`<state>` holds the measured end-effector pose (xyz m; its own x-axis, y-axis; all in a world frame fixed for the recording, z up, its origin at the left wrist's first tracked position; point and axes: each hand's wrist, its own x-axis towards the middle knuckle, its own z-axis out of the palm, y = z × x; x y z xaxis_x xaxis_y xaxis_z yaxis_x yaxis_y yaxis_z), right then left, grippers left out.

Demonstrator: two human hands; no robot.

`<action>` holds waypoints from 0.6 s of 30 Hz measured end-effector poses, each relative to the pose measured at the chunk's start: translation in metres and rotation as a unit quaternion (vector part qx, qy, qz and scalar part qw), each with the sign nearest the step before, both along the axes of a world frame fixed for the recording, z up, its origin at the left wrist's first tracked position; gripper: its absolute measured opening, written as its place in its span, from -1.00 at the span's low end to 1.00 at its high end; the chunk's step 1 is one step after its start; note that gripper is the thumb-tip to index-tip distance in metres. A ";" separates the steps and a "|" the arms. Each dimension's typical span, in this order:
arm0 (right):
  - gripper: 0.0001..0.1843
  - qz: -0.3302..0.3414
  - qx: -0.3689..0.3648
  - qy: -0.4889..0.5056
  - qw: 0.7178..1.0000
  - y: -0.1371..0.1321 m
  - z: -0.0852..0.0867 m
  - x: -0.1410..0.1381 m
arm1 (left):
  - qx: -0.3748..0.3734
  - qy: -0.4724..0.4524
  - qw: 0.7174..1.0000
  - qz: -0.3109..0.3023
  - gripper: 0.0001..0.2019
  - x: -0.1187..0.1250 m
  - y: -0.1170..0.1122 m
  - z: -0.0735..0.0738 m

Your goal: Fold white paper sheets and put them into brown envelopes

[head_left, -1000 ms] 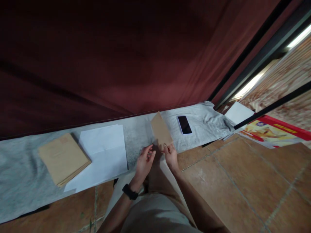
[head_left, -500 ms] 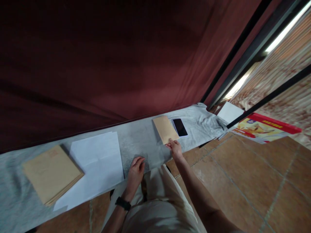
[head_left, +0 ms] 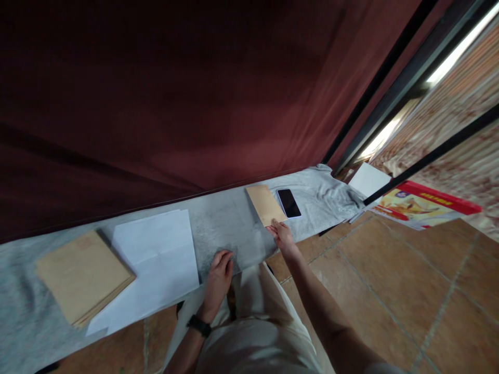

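My right hand [head_left: 281, 235] pinches the near edge of a small brown paper envelope [head_left: 265, 203], thumb on top. The envelope's far part lies over the grey cloth, just left of a dark-screened phone [head_left: 289, 203]. At the cloth's front edge rests my left hand [head_left: 220, 270], its fingers curled together with nothing visible in them. Left of that hand lie white paper sheets [head_left: 159, 259]. A stack of brown envelopes [head_left: 83, 278] partly covers the sheets' left side.
The long narrow surface under a grey cloth [head_left: 224, 223] runs along a dark red curtain [head_left: 195, 114]. A dark metal bar [head_left: 432, 153] slants across the right, in front of a red and yellow box [head_left: 424, 205] by the tiled floor [head_left: 390, 280].
My right hand has drawn very slightly, and the envelope's near end looks a little lifted or tilted. The left hand is almost unmoved.
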<state>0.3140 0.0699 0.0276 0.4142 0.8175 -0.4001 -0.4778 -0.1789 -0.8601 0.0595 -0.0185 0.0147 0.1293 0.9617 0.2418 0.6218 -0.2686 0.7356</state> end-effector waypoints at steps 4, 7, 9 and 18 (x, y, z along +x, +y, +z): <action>-0.57 -0.004 0.000 0.004 1.000 -0.001 -0.004 0.000 | 0.003 0.008 1.000 -0.009 -0.72 -0.001 -0.001 -0.003; -0.57 -0.005 0.002 0.005 1.000 -0.003 -0.008 0.001 | 0.004 0.017 1.000 -0.015 -0.72 -0.002 -0.002 -0.003; -0.56 -0.004 0.002 0.003 1.000 -0.003 -0.010 0.002 | 0.009 0.024 1.000 -0.014 -0.72 -0.002 -0.002 -0.003; -0.69 0.039 -0.007 -0.029 0.999 0.000 -0.014 0.010 | 0.019 0.046 0.999 -0.015 -0.71 -0.003 -0.004 -0.005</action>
<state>0.3245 0.0701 0.0134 0.3725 0.8428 -0.3884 -0.4118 -0.2250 -0.8831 0.0569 -0.0225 0.0097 0.1812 0.9473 0.2641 0.6774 -0.3149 0.6647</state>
